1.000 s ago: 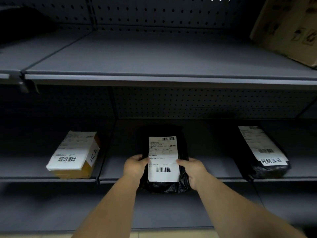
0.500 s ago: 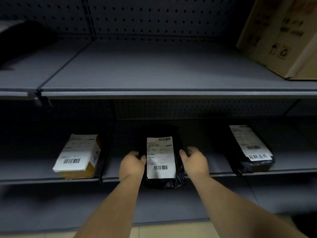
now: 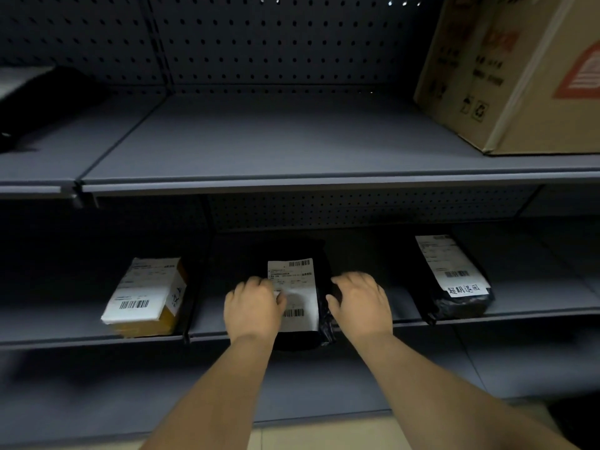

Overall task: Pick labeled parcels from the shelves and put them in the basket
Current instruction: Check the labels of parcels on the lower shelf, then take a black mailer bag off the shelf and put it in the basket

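A black parcel [image 3: 319, 287] with a white label is seen lying at the front edge of the middle shelf [image 3: 406, 316]. It is touched by the left hand [image 3: 253, 308] at 9 o'clock and the right hand [image 3: 362, 303] at 3 o'clock, fingers loosely bent, not gripped. A brown box parcel [image 3: 147, 298] is seen well apart at 9 o'clock, another black parcel [image 3: 454, 280] at 3 o'clock.

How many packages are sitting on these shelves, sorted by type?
Black plastic bag parcels with labels: 2
Small labelled box: 1
Large cardboard carton: 1
Dark item, upper left, unclear: 1
Total: 5
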### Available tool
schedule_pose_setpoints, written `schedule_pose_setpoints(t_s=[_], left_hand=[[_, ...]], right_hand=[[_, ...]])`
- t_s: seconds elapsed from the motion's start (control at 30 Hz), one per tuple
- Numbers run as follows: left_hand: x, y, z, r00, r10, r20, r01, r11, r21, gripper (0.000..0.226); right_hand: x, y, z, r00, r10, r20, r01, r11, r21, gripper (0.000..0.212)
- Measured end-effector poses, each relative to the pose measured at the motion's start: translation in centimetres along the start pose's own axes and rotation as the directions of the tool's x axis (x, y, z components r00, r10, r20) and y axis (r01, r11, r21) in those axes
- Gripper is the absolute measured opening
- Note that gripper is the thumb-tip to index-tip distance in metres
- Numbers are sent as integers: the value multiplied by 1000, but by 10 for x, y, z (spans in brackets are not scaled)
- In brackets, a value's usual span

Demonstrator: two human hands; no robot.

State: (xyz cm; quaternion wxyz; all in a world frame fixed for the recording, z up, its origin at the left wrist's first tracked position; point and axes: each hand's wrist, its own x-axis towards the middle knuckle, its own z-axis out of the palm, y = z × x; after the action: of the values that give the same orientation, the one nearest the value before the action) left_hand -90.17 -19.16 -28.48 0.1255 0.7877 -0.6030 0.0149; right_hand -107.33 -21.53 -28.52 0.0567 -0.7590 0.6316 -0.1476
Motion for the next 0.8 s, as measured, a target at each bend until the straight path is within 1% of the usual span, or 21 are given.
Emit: schedule_pose_setpoints(t_s=[0.17,0.37,0.5,0.8], left_hand=[[-12,27,3,1000,25,4,-25,999,23,32],[-31,72,6,999,30,18,-31,999,20,34],[-42,107,9,999,40,35,-40,999,7,31],[-67,183,22,999,35,22,-35,999,-15,30]], right_hand=[[-11,27,-14,999,-14,32,14,1000,-3,41],[-22,72,-34,999,-16,30,16,1000,-8,41],[-30,106,-45,1000,-11,27,11,1000,20,41],[-43,189,-71,1000,2,16,-2,1000,-11,40]])
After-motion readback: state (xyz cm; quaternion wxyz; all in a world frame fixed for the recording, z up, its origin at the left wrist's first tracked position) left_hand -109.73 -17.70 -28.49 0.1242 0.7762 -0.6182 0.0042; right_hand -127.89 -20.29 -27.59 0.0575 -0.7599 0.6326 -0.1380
